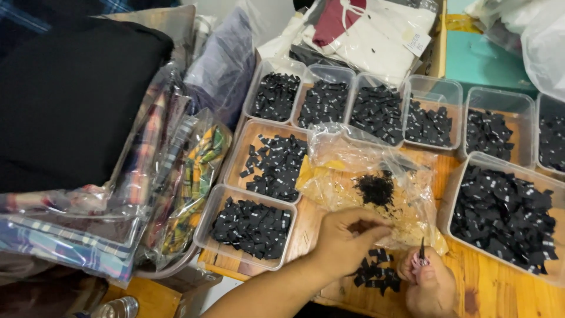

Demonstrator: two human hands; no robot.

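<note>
head view, lower middle: your left hand [344, 238] pinches a black label; right hand [428, 282], fingers closed, grips a small tool [421, 252], tip up for work.

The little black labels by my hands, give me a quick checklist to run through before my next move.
1. Left hand placed over the loose pile of black labels on the wooden table: ok.
2. Right hand holding a small pointed tool, tip up: ok; what kind of tool, cannot tell.
3. Whether the left fingers actually pinch a label: cannot tell.
4. Clear plastic bag with dark scraps lying just behind the hands, partly over a tray: not ok, it crowds the work spot.
5. Nearest tray of labels sitting close to the table edge: not ok.
6. Large tray at the right within view and filled: ok.
</note>
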